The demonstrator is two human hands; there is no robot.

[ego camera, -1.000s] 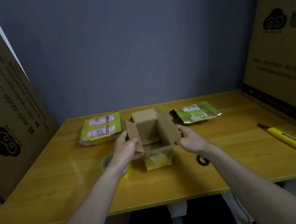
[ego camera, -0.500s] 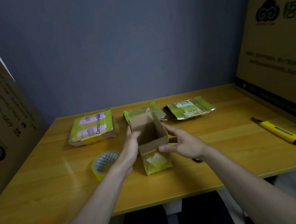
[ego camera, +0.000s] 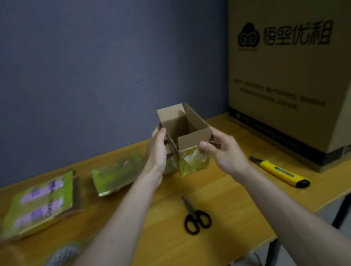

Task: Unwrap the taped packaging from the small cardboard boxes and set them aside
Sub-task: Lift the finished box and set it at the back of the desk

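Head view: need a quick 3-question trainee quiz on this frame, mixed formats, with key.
1. True or false: the small cardboard box has its top flaps open.
2. Multiple choice: which tool lies nearest the big printed carton? A) black scissors B) yellow utility knife C) tape roll
3. Fill in: the left hand and right hand hold the box raised above the ____.

Key
1. True: the flaps stand up and the inside shows.
2. B: the knife lies beside the carton's base; the scissors lie mid-table and the tape roll at the near left.
3. Table: yellow tape still wraps the box's lower part.
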